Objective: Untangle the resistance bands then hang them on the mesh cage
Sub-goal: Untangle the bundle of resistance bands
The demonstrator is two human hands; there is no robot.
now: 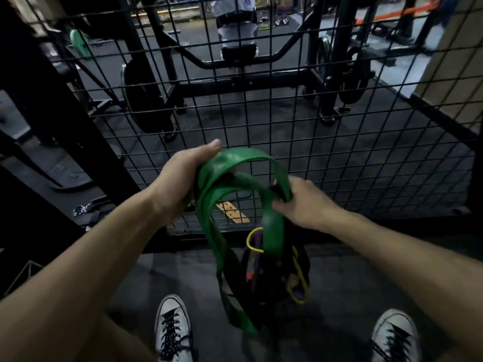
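Note:
A wide green resistance band (214, 231) loops between my hands in front of the black mesh cage (339, 152). My left hand (180, 178) grips the band's top left loop, thumb lying along its upper edge. My right hand (303, 205) grips the right side of the green loop together with a black strap. Below my right hand hangs a tangled bunch of purple, black and yellow bands (277, 267), with a thin yellow band (252, 242) looping out of it. The green band's lower end dangles between my shoes.
Behind the mesh stand a black weight rack (261, 79) with plates (146, 97) and a person sitting at a machine. A wooden piece (232, 212) lies on the floor beyond the mesh. A strap with a metal clip (81, 210) lies left. My shoes (172, 327) stand on dark rubber floor.

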